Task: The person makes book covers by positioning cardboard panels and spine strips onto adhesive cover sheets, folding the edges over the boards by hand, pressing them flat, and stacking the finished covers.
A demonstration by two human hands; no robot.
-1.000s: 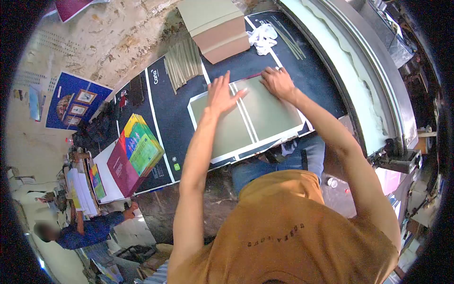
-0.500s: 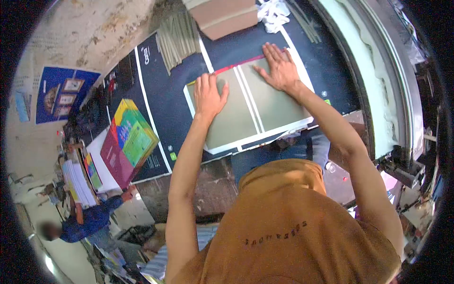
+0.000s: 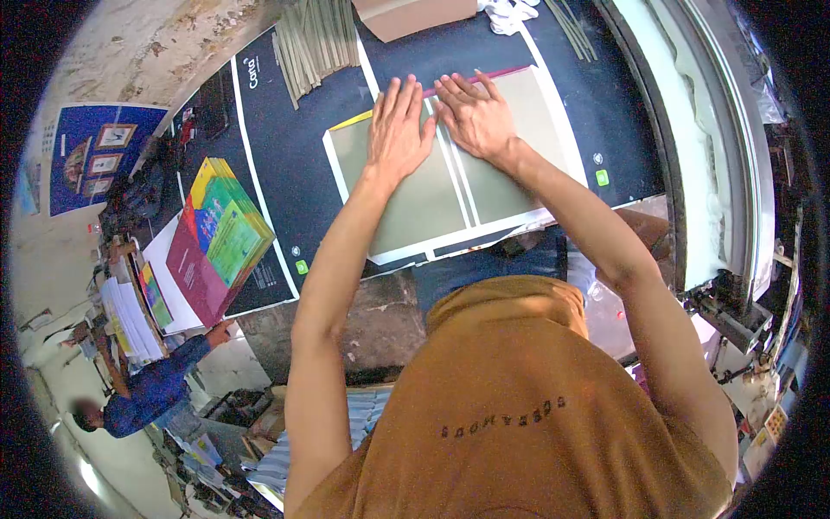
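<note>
A book cover (image 3: 406,203) lies on the dark table, made of two grey-green boards with a narrow strip between them and white paper borders. Along its far edge a thin folded-over margin (image 3: 510,73) shows magenta and, at the left, yellow. My left hand (image 3: 399,134) rests on the left board, fingers stretched over the far edge just left of the middle strip. Close beside it, my right hand (image 3: 475,117) lies palm down near the top of the strip and the right board, fingers spread. Neither hand grips anything.
Narrow board strips (image 3: 316,52) are piled at the far left, beside a brown stack (image 3: 415,16) and a crumpled white cloth (image 3: 510,14). Colourful printed covers (image 3: 220,246) are stacked on the left. A metal-framed machine (image 3: 718,156) borders the right. Another person (image 3: 156,389) is at lower left.
My hands have come together toward the middle strip, the left sliding right and the right sliding left along the far edge. The camera view has shifted slightly.
</note>
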